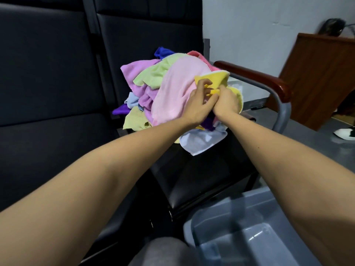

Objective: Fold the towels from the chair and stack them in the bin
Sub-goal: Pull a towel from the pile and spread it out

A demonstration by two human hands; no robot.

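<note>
yellow towel [215, 78] pinched in curled fingers of left hand [197, 105] and right hand [227, 102], centre frame; pile [165, 87] unfolded on chair [194, 173]; bin [247, 214], lower right, shows no towels. barely begun.

A pale wall [249, 25] rises behind the chair [146, 35] in front of me, its black back matching the padded seat [48, 73] to my left. To my right, a brown wooden cabinet [317, 77] (its top blurred) stands on the glossy grey floor [311, 146], near that wall.
</note>
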